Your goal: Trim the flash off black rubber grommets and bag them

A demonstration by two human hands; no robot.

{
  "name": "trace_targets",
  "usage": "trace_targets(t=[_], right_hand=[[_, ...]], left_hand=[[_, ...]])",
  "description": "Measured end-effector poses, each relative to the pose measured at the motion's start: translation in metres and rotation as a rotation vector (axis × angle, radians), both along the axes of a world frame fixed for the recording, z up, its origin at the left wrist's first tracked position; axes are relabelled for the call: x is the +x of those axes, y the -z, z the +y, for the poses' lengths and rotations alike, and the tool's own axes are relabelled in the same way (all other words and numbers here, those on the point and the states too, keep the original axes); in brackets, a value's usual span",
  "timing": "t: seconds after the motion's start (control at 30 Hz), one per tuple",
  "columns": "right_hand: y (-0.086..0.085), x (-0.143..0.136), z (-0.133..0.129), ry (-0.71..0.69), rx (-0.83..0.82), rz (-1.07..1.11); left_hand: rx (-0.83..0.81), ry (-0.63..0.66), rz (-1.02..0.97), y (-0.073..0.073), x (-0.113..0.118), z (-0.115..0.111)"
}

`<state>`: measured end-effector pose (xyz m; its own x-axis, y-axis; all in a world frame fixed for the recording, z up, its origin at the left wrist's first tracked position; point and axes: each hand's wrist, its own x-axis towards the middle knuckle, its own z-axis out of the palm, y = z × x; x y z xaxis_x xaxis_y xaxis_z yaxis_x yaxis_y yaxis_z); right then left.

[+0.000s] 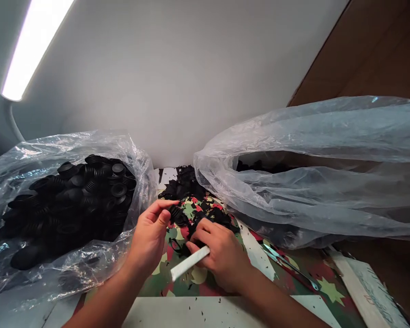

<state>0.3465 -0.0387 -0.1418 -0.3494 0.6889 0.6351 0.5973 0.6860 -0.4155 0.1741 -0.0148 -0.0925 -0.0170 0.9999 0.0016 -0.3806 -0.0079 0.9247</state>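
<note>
My left hand (151, 237) is closed, with a black ribbed rubber piece (178, 216) pinched at its thumb and index fingertips. Close beside it, my right hand (220, 253) curls round a white flat-sided stick (190, 263), one end of which points down and left. The stick's other end is hidden by the fingers. Beneath and behind both hands lie thin black rubber scraps (220, 217) on a camouflage-patterned cover (167, 284). To the left, a clear plastic bag (141, 173) holds a heap of similar black ribbed pieces (85, 196).
A second clear bag (294, 200) spreads over the right side, with dark pieces inside. More black scraps (184, 182) pile against the wall. Slim metal scissors or tweezers (290, 266) lie right of my right hand, near marked cardboard (369, 287). A lamp (37, 45) shines at upper left.
</note>
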Motion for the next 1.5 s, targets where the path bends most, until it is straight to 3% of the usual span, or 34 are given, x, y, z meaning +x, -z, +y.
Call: trace_targets(t=[0.27, 0.4, 0.53, 1.0, 1.23, 1.37, 1.5], right_hand=[[-0.011, 0.010, 0.004, -0.020, -0.341, 0.476], [-0.014, 0.010, -0.002, -0.053, -0.583, 0.634], [-0.016, 0.008, -0.008, -0.086, -0.719, 0.729], [-0.013, 0.009, -0.005, -0.035, -0.758, 0.764], [-0.008, 0.014, 0.006, 0.105, -0.490, 0.648], [-0.006, 0.015, 0.009, 0.136, -0.554, 0.712], [-0.006, 0.014, 0.008, 0.123, -0.568, 0.644]], left_hand=[[0.069, 0.095, 0.123, 0.007, -0.001, -0.006], [0.093, 0.136, 0.252, 0.007, 0.004, -0.011], [0.150, 0.141, 0.351, 0.008, 0.007, -0.013], [0.064, 0.188, 0.309, 0.003, 0.005, -0.014], [-0.328, 0.351, -0.155, 0.010, 0.003, -0.007], [-0.442, 0.325, -0.227, 0.012, 0.004, -0.008], [-0.472, 0.305, -0.207, 0.012, 0.005, -0.008]])
